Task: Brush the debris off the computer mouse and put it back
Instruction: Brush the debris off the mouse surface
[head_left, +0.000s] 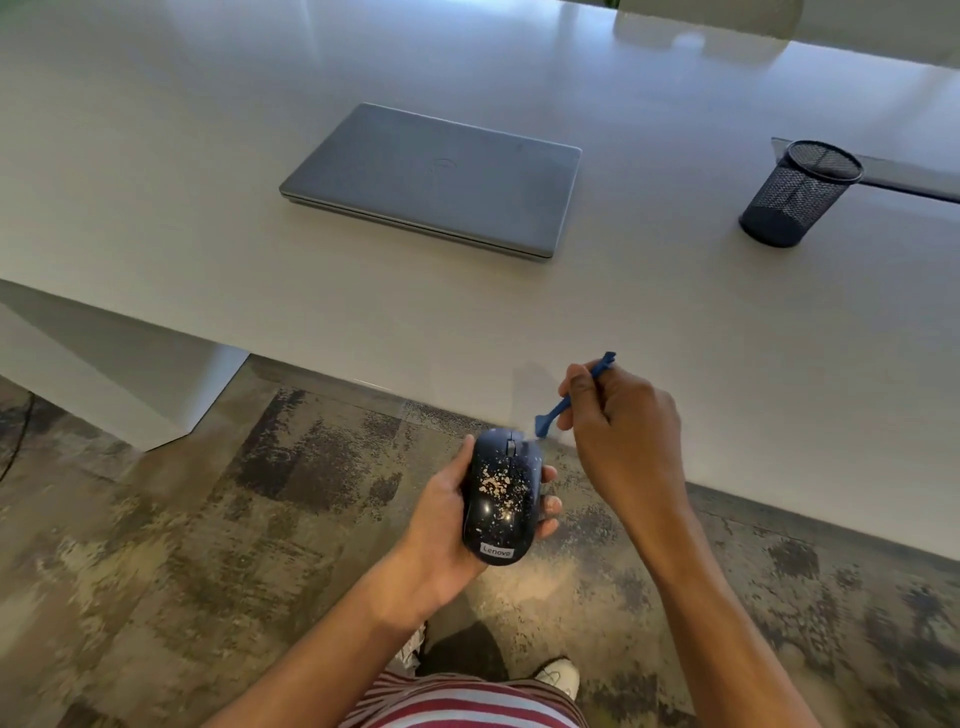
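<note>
Black and shiny, the computer mouse (501, 499) sits in the left hand (451, 525), held up over the floor (208, 519) just in front of the bench (727, 332) edge. Pale bits of debris (497, 486) are stuck all over its top. The left grip is wrapped around the mouse, thumb on one side and fingertips (549, 505) on the other. The right hand (621, 431) pinches a small blue brush (571, 397). The brush tip is blurry and points down at the front of the mouse, by the wheel. On the bench, well apart from the hands, lie a closed grey laptop (436, 179) and a dark mesh pen cup (797, 195). A striped shirt (467, 701) and a white shoe (563, 675) show at the bottom.
</note>
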